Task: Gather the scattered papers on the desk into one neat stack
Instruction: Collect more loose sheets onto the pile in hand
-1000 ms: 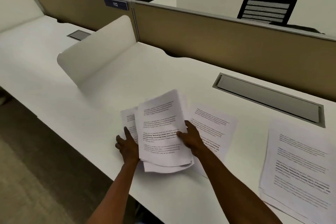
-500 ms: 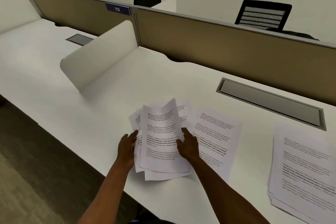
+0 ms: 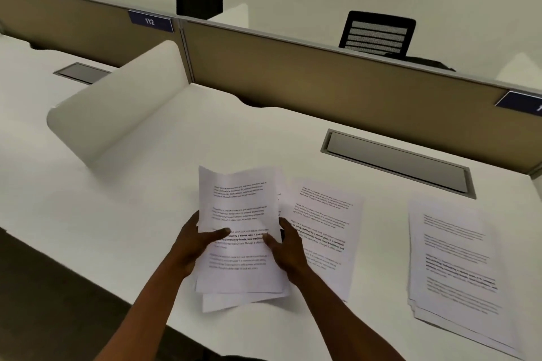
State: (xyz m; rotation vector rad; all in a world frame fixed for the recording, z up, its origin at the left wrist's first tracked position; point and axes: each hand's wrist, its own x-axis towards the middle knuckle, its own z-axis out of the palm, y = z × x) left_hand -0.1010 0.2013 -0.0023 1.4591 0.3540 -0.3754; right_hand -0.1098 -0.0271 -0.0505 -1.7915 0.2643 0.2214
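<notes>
Gripping a bundle of white printed paper sheets (image 3: 240,231) by its two long edges, the left hand (image 3: 192,246) and the right hand (image 3: 289,252) are facing each other above the near part of the white desk top (image 3: 164,184). The left hand is closing on the left edge, thumb lying across the printed face and the other digits hidden behind the sheets. The right hand is pinching the right edge in the same way, thumb on the front. The bundle is standing with its long axis running away from the person, top edge pointing toward the tan fabric partition panel (image 3: 322,82), text reading upright, and its upper part is curling slightly. The sheets are not yet squared: lower corners of the rear pages are fanning out below the front page.

Just right of the bundle, a single white printed sheet (image 3: 325,228) is lying flat on the desk, partly covered by the right hand, its long axis tilting a little to the right. Well apart, at the right edge of the desk, a loose pile of white printed pages (image 3: 457,267) is lying flat, its edges stepped. Behind these, a grey rectangular cable hatch (image 3: 396,161) is sitting flush in the desk. A white curved side divider (image 3: 123,114) is standing to the left.
</notes>
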